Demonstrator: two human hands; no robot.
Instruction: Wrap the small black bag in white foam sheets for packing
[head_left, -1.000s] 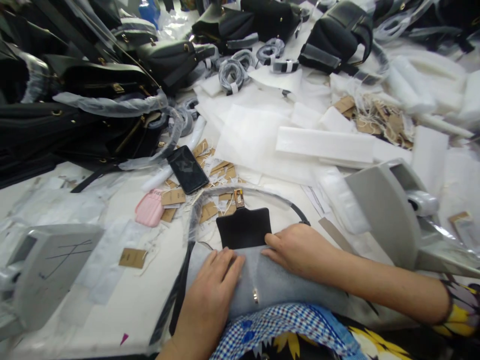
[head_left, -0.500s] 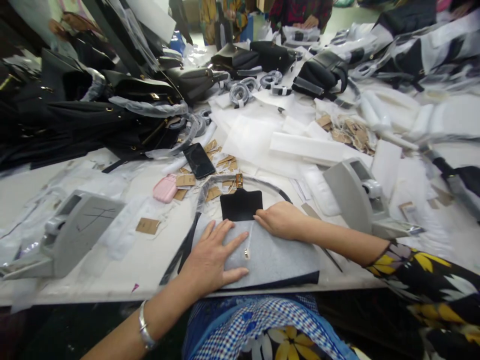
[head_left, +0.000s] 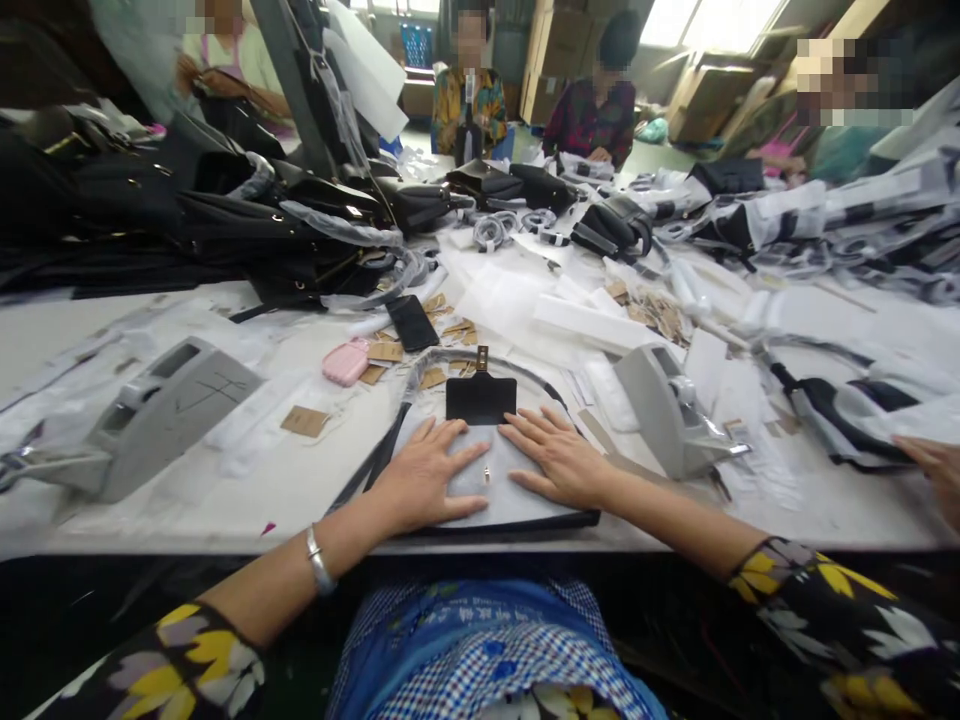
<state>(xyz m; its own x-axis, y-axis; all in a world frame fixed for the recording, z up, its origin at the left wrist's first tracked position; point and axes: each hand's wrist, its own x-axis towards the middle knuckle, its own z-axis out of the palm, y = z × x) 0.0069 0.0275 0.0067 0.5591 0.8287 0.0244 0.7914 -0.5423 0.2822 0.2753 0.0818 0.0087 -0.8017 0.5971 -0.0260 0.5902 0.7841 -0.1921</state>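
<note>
A dark handbag lies flat before me, its front covered by a white protective sheet (head_left: 480,500). My left hand (head_left: 427,470) rests on the sheet's left part, fingers spread. Opposite it, my right hand (head_left: 555,455) lies flat with fingers apart. Between them a small metal clasp (head_left: 487,474) pokes through the sheet. Above the fingertips a black flap (head_left: 481,400) is folded back, with a gold-coloured metal plate (head_left: 482,358) at its end. The wrapped handle (head_left: 420,372) arches behind the flap.
Grey tape dispensers (head_left: 176,415) stand on both sides. Behind the bag are a black phone (head_left: 412,323), a pink case (head_left: 346,362) and brown tags (head_left: 305,420). Black bags (head_left: 247,230) pile up at far left. Another person's hand (head_left: 934,465) reaches toward a bag at right.
My right hand has opened from a pinch at the flap's corner and spread flat on the sheet. My left hand stays on the sheet. The camera has tilted up.
</note>
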